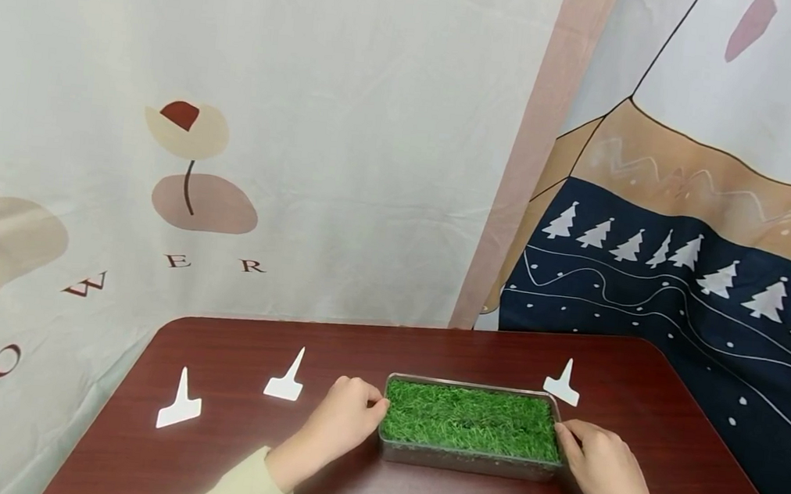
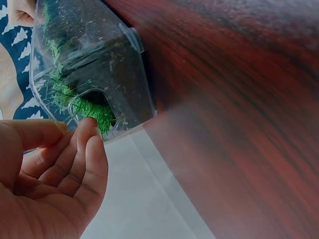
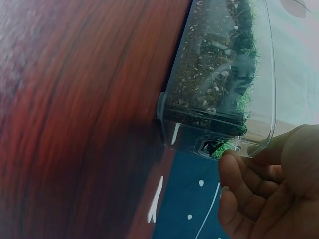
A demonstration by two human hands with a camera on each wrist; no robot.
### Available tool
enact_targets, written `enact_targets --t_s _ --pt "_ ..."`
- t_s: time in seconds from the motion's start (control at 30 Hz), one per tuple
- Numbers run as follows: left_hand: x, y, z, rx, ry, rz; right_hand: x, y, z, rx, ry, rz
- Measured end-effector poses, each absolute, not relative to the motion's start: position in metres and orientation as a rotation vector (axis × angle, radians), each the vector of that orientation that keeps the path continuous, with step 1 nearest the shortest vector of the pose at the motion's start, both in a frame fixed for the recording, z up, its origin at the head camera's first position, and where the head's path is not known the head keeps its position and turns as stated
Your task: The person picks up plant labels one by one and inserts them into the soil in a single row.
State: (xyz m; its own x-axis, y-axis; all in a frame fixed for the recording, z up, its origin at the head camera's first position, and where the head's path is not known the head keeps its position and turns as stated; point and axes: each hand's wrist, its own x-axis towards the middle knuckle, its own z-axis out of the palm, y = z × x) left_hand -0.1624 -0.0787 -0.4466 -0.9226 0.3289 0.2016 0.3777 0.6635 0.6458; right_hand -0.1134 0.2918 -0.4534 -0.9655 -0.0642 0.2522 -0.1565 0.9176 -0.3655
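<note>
A clear plastic planter box filled with dark soil and topped with green grass sits on the table. My left hand pinches the rim at its left end. At the opposite end, my right hand grips the rim between thumb and fingers. The left wrist view shows my left hand beside an oval opening in the end wall, with grass showing through. A similar opening is near my right hand's fingertips in the right wrist view.
White T-shaped plant labels lie on the dark red wooden table: one at the far left, one left of the box, and one behind its right corner. A printed curtain hangs behind the table's back edge.
</note>
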Motion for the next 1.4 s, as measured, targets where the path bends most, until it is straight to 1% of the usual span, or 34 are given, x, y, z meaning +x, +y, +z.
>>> enact_targets --t_s 0.83,1.4 --pt "-0.138 -0.107 -0.445 -0.508 -2.810 -1.100 -0.109 0.267 -0.459 0.296 -2.713 0.541" --pt "-0.124 -0.123 -0.443 -0.432 -2.859 -1.156 -0.105 0.254 -0.457 0.307 -2.736 0.551"
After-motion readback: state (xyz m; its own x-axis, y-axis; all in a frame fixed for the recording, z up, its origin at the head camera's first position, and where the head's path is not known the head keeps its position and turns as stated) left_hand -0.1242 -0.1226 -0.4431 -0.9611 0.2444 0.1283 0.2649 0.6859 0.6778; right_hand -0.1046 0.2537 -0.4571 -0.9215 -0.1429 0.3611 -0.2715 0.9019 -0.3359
